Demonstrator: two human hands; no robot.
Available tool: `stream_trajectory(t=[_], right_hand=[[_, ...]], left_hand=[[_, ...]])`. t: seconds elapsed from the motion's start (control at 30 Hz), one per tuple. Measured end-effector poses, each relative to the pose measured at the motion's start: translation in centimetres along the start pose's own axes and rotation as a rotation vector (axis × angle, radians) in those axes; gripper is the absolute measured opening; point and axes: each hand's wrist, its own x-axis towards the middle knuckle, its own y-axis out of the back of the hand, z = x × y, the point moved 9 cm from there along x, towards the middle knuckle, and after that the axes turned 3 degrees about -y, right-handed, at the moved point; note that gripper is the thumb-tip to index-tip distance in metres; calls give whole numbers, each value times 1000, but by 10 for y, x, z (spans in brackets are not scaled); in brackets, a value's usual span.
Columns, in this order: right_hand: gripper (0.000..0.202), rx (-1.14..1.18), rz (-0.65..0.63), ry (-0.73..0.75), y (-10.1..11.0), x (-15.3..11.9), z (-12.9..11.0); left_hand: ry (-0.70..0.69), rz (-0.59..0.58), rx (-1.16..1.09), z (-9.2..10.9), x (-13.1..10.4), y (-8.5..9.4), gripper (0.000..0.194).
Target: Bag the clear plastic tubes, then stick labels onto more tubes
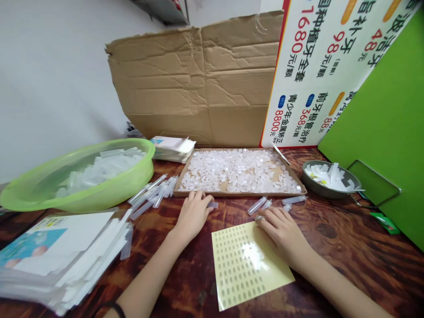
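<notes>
My left hand [194,214] is closed at the front edge of a shallow cardboard tray, with a small translucent plastic tube [212,205] poking out between thumb and fingers. The tray [228,194] is filled with many small clear plastic pieces [245,165]. My right hand [280,227] rests over the upper right corner of a yellowish sheet of small oval stickers [238,265]. Its fingertips are pinched together; a small pale bit shows there, too small to name. Just beyond that hand lie several loose clear tubes [257,206].
On the left stand a green plastic basin [99,201] of translucent sleeves and a stack of printed cards [76,256]. More tubes [155,194] lie beside the basin. A grey bowl [331,190] of white pieces and a wire stand [377,204] are right. Cardboard [198,88] closes off the back.
</notes>
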Motion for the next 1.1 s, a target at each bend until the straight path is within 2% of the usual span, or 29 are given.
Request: stream_trajectory(t=[0.03, 0.1, 0.17, 0.23, 0.27, 0.37, 0.5, 0.6, 0.73, 0.8, 0.9, 1.03, 1.1], right_hand=[[21, -5, 0, -45, 0, -1, 2], [19, 96, -60, -210, -4, -5, 7], [13, 293, -196, -380, -19, -11, 6], [9, 411, -324, -469, -34, -15, -2], [8, 416, -366, -492, -38, -15, -5], [8, 390, -449, -549, -44, -14, -1], [16, 520, -551, -567, -48, -15, 7], [13, 473, -518, -570, -47, -14, 12], [21, 143, -480, -516, -48, -13, 11], [22, 33, -506, -452, -52, -12, 5], [22, 19, -520, -392, -55, -9, 1], [13, 190, -422, -563, -50, -3, 18], [10, 275, -423, -654, -52, -1, 26]], left_hand=[[-15, 18, -114, 6, 0, 1, 10], [-10, 93, -485, 16, 0, 5, 11], [45, 167, -928, 24, -4, 4, 17], [74, 204, -1163, 34, -9, -2, 19], [52, 199, -1163, 41, -12, -5, 19], [-46, 147, -965, 58, -18, -17, 17], [-65, 99, -848, 61, -22, -32, 22], [-15, 162, -931, 55, -19, -34, 23], [200, 345, -1127, 30, -15, -35, 22], [253, 339, -1173, 25, -12, -40, 23], [244, 282, -1152, 27, -9, -43, 22], [259, 251, -1186, 28, -6, -46, 24], [296, 226, -1270, 27, -5, -51, 27]])
